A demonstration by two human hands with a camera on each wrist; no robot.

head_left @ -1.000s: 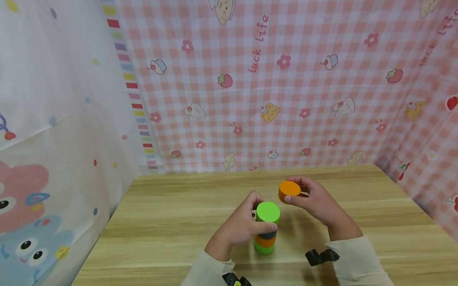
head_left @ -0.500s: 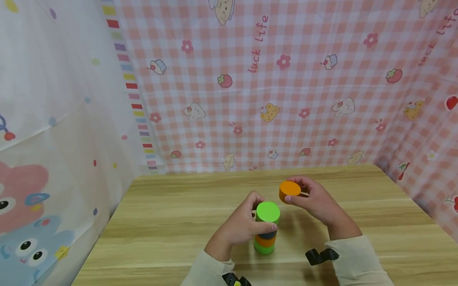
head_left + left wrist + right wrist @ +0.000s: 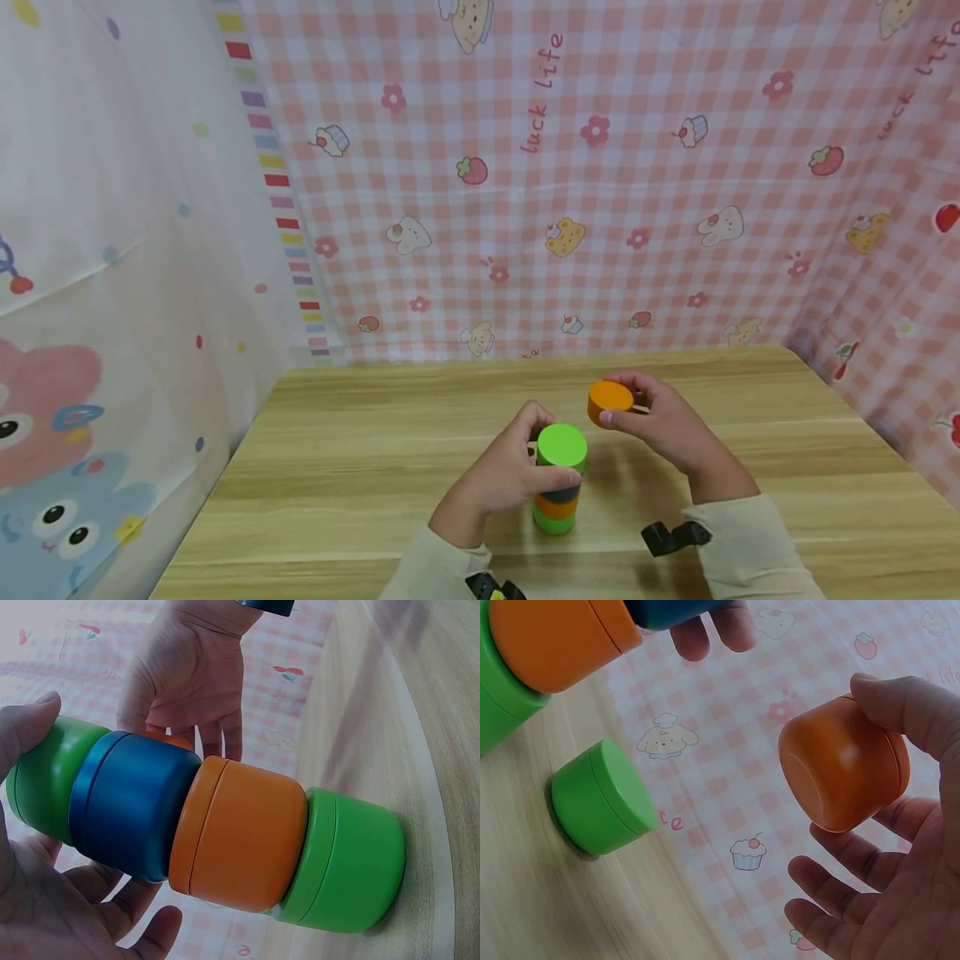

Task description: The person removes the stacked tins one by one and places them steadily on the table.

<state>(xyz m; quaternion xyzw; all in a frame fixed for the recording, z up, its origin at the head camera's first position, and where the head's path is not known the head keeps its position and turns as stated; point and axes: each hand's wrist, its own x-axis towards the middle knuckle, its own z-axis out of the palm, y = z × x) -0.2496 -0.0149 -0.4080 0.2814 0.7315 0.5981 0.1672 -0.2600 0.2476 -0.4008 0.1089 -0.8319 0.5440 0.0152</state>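
A column of small round lidded jars stands on the table: a green jar (image 3: 345, 862) at the bottom, then an orange jar (image 3: 240, 836), a blue jar (image 3: 135, 806) and a green jar (image 3: 562, 446) on top. My left hand (image 3: 502, 475) grips the top green jar between thumb and fingers. To the right and slightly higher, my right hand (image 3: 667, 425) holds another orange jar (image 3: 844, 761), pinched between thumb and fingers in the air. Another green jar (image 3: 604, 799) stands alone on the table in the right wrist view; the head view does not show it.
The wooden table (image 3: 360, 467) reaches back to a pink checked cloth (image 3: 450, 275) with cartoon prints. A white printed cloth (image 3: 150, 275) hangs along the left side. Black wrist mounts (image 3: 675, 537) sit at both sleeves.
My right hand has drifted very slightly to the right with the orange jar. The left hand and the column stay where they were.
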